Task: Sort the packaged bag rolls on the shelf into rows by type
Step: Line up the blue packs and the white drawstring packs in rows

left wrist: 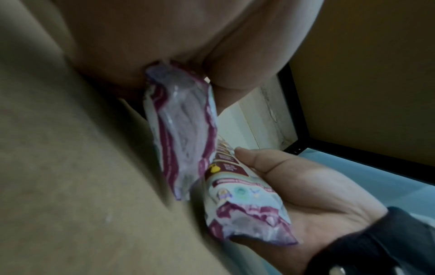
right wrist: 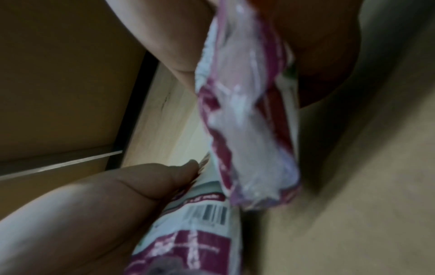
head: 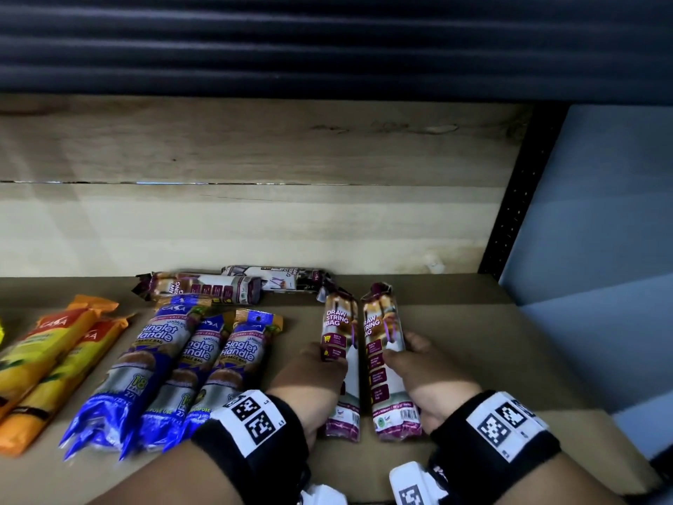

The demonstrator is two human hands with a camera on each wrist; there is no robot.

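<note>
Two maroon-and-white drawstring bag rolls lie lengthwise, side by side, on the cardboard shelf (head: pixel 466 322). My left hand (head: pixel 320 369) grips the left roll (head: pixel 340 333) from its left side, thumb on top. My right hand (head: pixel 415 359) grips the right roll (head: pixel 382 329) from its right side. The left wrist view shows the left roll (left wrist: pixel 183 130) in my fingers, with the right hand (left wrist: pixel 294 186) and its roll (left wrist: pixel 247 195) beside it. In the right wrist view the right roll (right wrist: pixel 247 111) is close up, with the left roll (right wrist: pixel 193 232) below it.
Two more drawstring rolls (head: pixel 204 287) (head: pixel 280 278) lie crosswise at the back. Three blue singlet-handle rolls (head: pixel 204 362) form a row left of my hands, with orange rolls (head: pixel 54 351) further left. A wooden back wall (head: pixel 255 220) and a black upright post (head: pixel 510 213) bound the shelf.
</note>
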